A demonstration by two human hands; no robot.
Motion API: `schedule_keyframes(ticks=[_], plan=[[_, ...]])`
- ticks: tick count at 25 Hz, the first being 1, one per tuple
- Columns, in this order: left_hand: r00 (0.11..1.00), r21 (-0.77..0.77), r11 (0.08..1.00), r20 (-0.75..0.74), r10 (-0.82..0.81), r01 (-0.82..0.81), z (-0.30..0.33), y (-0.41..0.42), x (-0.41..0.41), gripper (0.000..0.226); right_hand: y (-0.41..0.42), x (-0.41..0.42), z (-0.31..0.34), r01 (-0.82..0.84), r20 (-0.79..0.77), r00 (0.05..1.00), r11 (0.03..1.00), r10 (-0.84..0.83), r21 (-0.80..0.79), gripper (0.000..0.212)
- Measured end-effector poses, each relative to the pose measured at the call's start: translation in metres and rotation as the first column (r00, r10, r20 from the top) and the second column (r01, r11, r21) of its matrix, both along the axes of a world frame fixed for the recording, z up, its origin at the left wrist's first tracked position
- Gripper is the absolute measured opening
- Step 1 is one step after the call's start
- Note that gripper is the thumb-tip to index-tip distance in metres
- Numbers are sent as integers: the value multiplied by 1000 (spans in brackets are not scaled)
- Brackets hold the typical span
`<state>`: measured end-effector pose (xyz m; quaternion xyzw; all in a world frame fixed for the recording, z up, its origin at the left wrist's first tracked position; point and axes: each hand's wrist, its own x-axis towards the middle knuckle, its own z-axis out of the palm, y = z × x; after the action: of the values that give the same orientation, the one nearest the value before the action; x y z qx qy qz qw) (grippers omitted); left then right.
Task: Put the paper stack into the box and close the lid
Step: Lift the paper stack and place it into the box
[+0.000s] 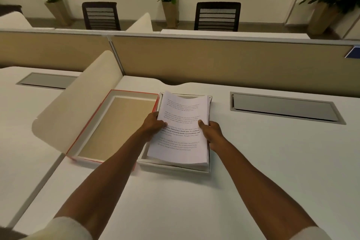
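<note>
Lid (pixel 109 122): lies open, frame centre-left; hinged, may drag box when swung.
Box (pixel 175 167): centre; rim could catch sheets.
Paper stack (pixel 181 132): half-lowered into box, far edge curling; may fan.
Left hand (pixel 153 124): gripping stack's left edge.
Right hand (pixel 211 134): gripping right edge.

Two dark chairs (pixel 217 16) behind beige partition (pixel 214 60).
</note>
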<state>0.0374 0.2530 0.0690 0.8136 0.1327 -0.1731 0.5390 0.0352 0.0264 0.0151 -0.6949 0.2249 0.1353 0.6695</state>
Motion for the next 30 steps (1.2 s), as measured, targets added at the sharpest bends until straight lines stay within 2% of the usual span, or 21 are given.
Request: schedule_keyframes(ticks=[7, 12, 17, 20, 24, 30], plan=[[999, 58, 998, 42, 31, -33, -38, 19, 34, 38, 38, 26, -15, 5, -68, 997, 945, -29, -327, 42], [994, 180, 984, 108, -32, 12, -55, 17, 35, 47, 51, 25, -25, 54, -18, 997, 865, -73, -498, 33], [980, 244, 969, 181, -85, 39, -60, 10, 40, 58, 55, 25, -18, 125, 37, 991, 827, -125, -549, 32], [979, 295, 952, 158, -128, 77, -69, 6, 40, 67, 55, 22, -19, 51, 9, 998, 779, -59, -625, 33], [981, 368, 923, 110, -163, 112, -79, -1, 36, 85, 57, 17, -22, -43, -27, 999, 718, 35, -694, 54], [971, 469, 873, 117, -209, 131, -89, -4, 34, 86, 57, 6, -29, -123, -46, 990, 664, 132, -737, 82]])
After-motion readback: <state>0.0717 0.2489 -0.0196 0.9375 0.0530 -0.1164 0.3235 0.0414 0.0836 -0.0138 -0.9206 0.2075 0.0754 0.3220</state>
